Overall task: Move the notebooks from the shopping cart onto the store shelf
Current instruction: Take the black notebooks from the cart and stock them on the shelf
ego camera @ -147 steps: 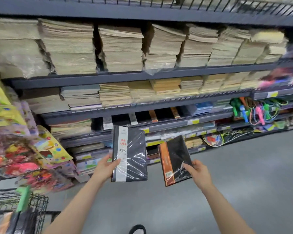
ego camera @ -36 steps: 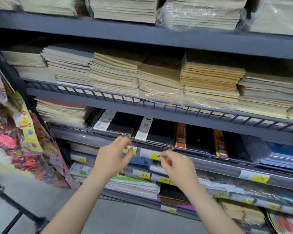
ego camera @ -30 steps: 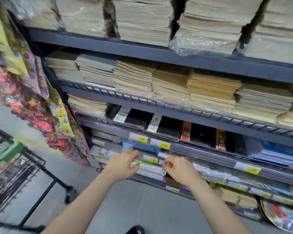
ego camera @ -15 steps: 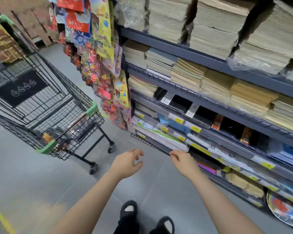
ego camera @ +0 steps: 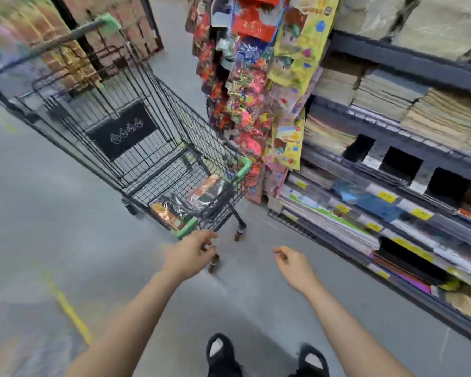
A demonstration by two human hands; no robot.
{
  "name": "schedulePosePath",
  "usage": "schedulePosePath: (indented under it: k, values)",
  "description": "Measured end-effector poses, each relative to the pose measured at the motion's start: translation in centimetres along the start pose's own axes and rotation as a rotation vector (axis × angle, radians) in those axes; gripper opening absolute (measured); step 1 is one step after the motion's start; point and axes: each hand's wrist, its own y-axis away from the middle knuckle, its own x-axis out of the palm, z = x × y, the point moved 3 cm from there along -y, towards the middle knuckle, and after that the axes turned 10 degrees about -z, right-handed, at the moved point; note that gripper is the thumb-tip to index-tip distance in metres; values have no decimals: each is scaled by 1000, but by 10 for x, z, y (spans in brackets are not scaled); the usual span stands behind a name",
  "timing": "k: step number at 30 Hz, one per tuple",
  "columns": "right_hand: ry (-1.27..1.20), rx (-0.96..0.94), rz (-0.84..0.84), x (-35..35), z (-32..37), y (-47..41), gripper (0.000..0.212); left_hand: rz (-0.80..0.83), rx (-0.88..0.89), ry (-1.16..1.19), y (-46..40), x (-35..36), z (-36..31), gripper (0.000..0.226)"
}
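A black wire shopping cart [ego camera: 136, 112] with green corner guards stands in the aisle ahead and to the left. Several wrapped black and orange notebooks [ego camera: 193, 200] lie in its bottom at the near end. My left hand [ego camera: 191, 254] hovers just below the cart's near corner, fingers loosely curled, holding nothing. My right hand [ego camera: 294, 265] hangs over the floor to the right, relaxed and holding nothing. The store shelf [ego camera: 408, 159] runs along the right, with black notebooks [ego camera: 400, 161] lying on a middle level.
Bright packaged toys [ego camera: 245, 104] hang at the shelf's end between cart and shelf. Stacks of paper notebooks [ego camera: 441, 112] fill the upper levels. A yellow line [ego camera: 68, 311] marks the grey floor at left. My feet in black slippers [ego camera: 223, 355] show at the bottom.
Both notebooks I held earlier are out of my hands. I turned left from the shelf toward the cart, and both hands dropped away from the shelf and moved toward the cart.
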Motion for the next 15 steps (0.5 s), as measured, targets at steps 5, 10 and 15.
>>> schedulePosePath:
  k: [5, 10, 15]
  values:
    - [-58, 13, 11, 40, 81, -18, 26, -62, -9, 43, -26, -54, 62, 28]
    - [-96, 7, -24, 46, 133, -59, 26, -56, 3, 61, -68, -84, 97, 25]
    - [-219, 19, -82, 54, 175, -102, 15, -58, -15, 54, -116, -107, 127, 28]
